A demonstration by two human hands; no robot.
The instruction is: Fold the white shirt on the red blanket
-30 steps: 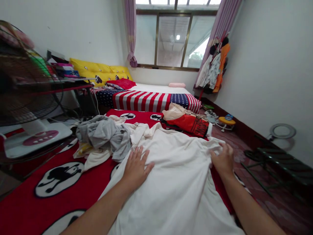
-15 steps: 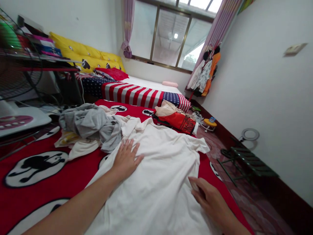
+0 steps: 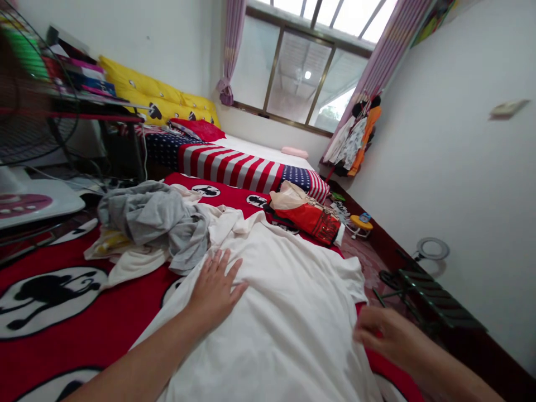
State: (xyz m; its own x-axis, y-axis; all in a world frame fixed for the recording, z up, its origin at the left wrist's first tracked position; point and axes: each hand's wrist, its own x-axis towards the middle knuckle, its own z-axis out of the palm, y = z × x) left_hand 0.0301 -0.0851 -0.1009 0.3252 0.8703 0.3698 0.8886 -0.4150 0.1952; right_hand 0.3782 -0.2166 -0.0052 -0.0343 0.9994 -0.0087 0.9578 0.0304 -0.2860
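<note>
My left hand point(image 3: 216, 287) lies flat and open, fingers spread, pressing on the white shirt point(image 3: 288, 312) near its left edge, just as it did a second ago; it has hardly shifted. The change is on the other side. A second ago my right hand point(image 3: 387, 335) was up at the far right corner of the shirt, pinching the sleeve. Now it sits much nearer to me, at the right edge of the cloth, lower down its side. It is blurred, with the fingers loosely curled over the hem, so I cannot tell whether it grips the fabric or only touches it.

The shirt itself lies spread on the red bedcover point(image 3: 84, 312), running away from me between my two hands. The sleeve ahead of my right hand now lies flat and released. Judging from that, the top of the shirt is laid out and my right hand has come down to work the side.

Just beyond my left hand's fingertips lies a crumpled grey garment point(image 3: 154, 220), touching the shirt's collar end. Farther off, ahead of my right hand, sits a red bag point(image 3: 312, 218), well apart from both hands.
</note>
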